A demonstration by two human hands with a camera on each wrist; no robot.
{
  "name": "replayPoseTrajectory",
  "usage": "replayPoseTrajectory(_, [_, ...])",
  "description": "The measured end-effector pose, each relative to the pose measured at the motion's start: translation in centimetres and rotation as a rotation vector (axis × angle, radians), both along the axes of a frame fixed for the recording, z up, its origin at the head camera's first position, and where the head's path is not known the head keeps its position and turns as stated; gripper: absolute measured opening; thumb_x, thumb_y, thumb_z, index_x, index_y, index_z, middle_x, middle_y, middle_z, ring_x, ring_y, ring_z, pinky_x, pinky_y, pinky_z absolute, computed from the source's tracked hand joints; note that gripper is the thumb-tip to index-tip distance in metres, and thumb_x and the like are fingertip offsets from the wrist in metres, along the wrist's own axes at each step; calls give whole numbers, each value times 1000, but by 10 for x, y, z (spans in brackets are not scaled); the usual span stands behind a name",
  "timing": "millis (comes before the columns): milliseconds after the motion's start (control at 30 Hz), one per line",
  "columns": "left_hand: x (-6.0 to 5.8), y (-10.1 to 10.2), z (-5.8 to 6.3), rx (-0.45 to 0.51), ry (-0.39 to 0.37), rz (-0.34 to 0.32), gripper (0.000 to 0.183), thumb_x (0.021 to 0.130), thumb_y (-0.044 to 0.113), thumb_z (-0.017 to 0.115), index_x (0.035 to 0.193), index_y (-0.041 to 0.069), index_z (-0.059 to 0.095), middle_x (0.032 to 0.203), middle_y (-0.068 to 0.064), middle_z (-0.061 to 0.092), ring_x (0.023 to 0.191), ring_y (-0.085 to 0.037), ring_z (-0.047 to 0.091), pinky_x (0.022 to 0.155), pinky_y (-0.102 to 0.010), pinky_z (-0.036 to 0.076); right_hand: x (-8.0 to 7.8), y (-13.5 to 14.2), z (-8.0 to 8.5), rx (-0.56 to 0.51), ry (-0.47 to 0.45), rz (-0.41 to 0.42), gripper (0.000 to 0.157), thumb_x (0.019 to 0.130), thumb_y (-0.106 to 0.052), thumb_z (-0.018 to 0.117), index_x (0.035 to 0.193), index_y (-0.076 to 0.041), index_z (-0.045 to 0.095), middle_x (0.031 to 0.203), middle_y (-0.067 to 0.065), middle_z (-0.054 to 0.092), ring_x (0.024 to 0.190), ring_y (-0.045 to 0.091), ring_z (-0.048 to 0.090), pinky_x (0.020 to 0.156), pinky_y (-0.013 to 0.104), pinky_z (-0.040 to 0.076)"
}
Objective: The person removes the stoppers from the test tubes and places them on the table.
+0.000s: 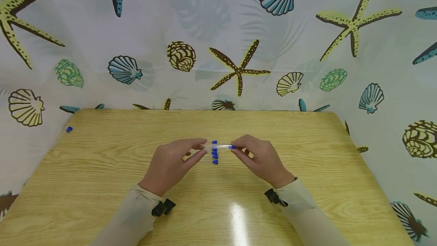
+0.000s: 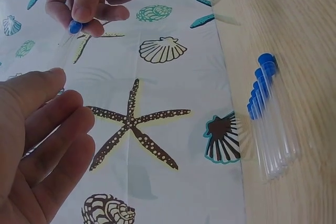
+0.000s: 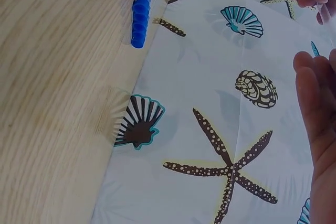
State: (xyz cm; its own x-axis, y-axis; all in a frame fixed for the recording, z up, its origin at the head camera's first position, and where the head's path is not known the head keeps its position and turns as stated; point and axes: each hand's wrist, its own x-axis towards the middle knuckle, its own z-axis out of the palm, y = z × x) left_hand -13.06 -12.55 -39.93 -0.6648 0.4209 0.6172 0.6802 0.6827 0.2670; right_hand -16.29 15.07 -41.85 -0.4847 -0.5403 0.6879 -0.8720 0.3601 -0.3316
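Note:
A clear test tube (image 1: 222,146) with a blue cap (image 2: 75,27) is held level between both hands above the table. My right hand (image 1: 257,158) pinches its capped end between thumb and fingers. At the other end, the thumb and forefinger of my left hand (image 1: 170,162) pinch the clear tube, whose tip they partly hide. Below lie several more clear tubes (image 2: 275,135) side by side on the table, their blue caps (image 3: 140,19) lined up in a row. In the head view my left hand covers much of these tubes.
A small blue piece (image 1: 69,129), perhaps a cap, lies near the far left corner of the wooden table (image 1: 112,136). Behind and beside the table hangs a white cloth (image 1: 153,22) printed with shells and starfish. Black camera mounts sit on both wrists.

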Motion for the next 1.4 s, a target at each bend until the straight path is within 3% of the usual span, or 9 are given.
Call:
replayPoseTrajectory(200, [-2, -1, -4, 35, 26, -21, 24, 90, 20, 82, 113, 14, 80, 101, 1, 79, 71, -9, 71, 61, -29, 59, -1, 0, -2, 7, 23, 4, 21, 93, -1, 75, 112, -9, 70, 102, 3, 73, 78, 8, 64, 64, 20, 52])
replayPoseTrajectory(467, [-2, 1, -7, 47, 73, -22, 24, 86, 18, 86, 109, 12, 80, 92, 1, 78, 66, -5, 67, 57, -25, 56, 0, -2, -5, -1, 29, -2, 25, 86, 3, 80, 108, -5, 71, 96, 4, 75, 80, 11, 71, 71, 25, 60])
replayPoseTrajectory(700, [-2, 1, -8, 57, 51, -31, 22, 88, 17, 83, 110, 12, 80, 94, 2, 78, 65, -3, 62, 55, -23, 52, 0, -3, -6, -4, 25, 18, 23, 87, 4, 79, 108, -5, 72, 96, 4, 75, 85, 12, 73, 76, 25, 60])
replayPoseTrajectory(900, [-2, 0, -9, 43, 34, -46, 21, 91, 18, 81, 111, 13, 79, 100, 1, 78, 74, -7, 69, 60, -26, 56, 0, 0, -2, 2, -27, 58, 23, 89, 4, 77, 109, -6, 73, 101, 5, 75, 91, 14, 73, 82, 28, 60])
replayPoseTrajectory(1233, [0, 1, -8, 40, 27, -35, 22, 90, 19, 82, 111, 14, 80, 96, 2, 78, 64, -3, 59, 55, -22, 51, 4, -2, -3, -5, -31, 47, 8, 99, -7, 71, 107, -6, 71, 93, 3, 72, 77, 8, 63, 69, 22, 55])
replayPoseTrajectory(1400, [-1, -3, -6, 32, 8, -9, 23, 90, 21, 82, 112, 14, 80, 97, 3, 78, 64, -2, 58, 56, -23, 51, 9, -5, 2, -55, -128, 98, 14, 99, -2, 69, 112, -7, 70, 98, 3, 71, 79, 9, 63, 65, 25, 54])
